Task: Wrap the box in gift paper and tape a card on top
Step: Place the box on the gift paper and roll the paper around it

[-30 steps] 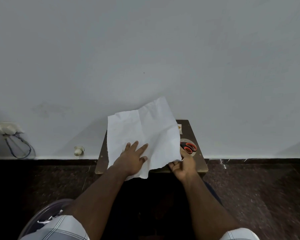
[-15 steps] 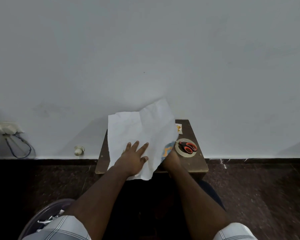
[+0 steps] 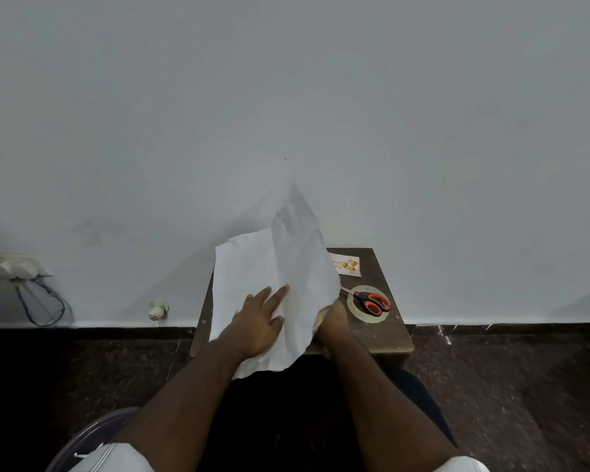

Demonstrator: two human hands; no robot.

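A crumpled sheet of gift paper (image 3: 269, 267), white side up, covers the left and middle of a small brown table (image 3: 385, 332). My left hand (image 3: 259, 321) presses flat on the paper with fingers spread. My right hand (image 3: 334, 321) grips the paper's right edge and lifts it, so the right half stands up towards the wall; a bit of printed side shows at the fingers. The box is hidden under the paper. A small card (image 3: 346, 265) with gold balloons lies at the table's back right.
Red-handled scissors (image 3: 372, 301) lie across a roll of clear tape (image 3: 367, 304) on the table's right side. The table stands against a white wall. A wall socket with a blue cable (image 3: 31, 284) is far left; the floor is dark stone.
My right hand moved left from beside the scissors and raised the paper's right edge, folding the right half up and leftward. The card and tape roll came into view. The left hand stayed put.
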